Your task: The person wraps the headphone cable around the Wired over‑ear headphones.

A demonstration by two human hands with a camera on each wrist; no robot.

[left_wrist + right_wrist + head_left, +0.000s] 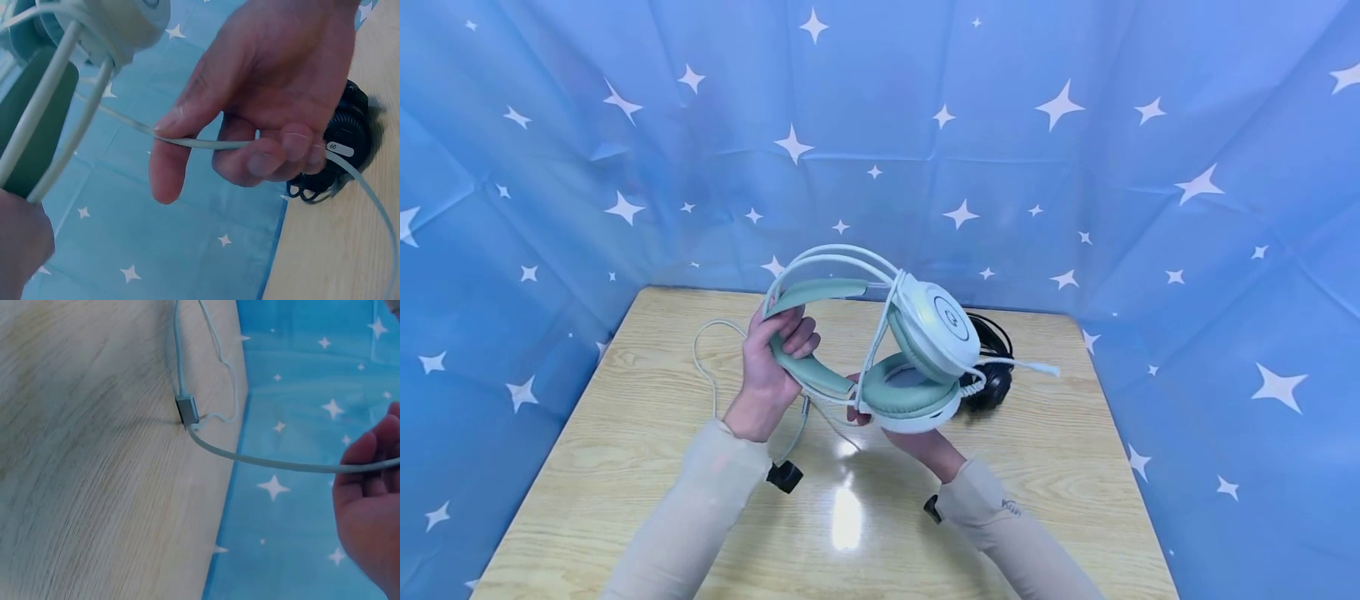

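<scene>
A white headset with pale green padding (917, 396) is held up over the table. My left hand (771, 358) grips its headband (816, 292), thumb and fingers wrapped round the green pad. Low beside the ear cups, my right hand (917, 446) is partly hidden by the headset. In the left wrist view that right hand (269, 94) pinches the white cable (206, 144) between thumb and forefinger, with the other fingers curled over it. One stretch of cable crosses the headset close to the ear cups. A thin microphone boom (1030, 365) sticks out rightward.
Black headphones (988, 387) lie on the wooden table (1037, 517) behind the ear cups. The cable trails left over the table, with a small grey inline block (187, 410) on it. A blue star-patterned curtain (880, 125) surrounds the table's back and sides.
</scene>
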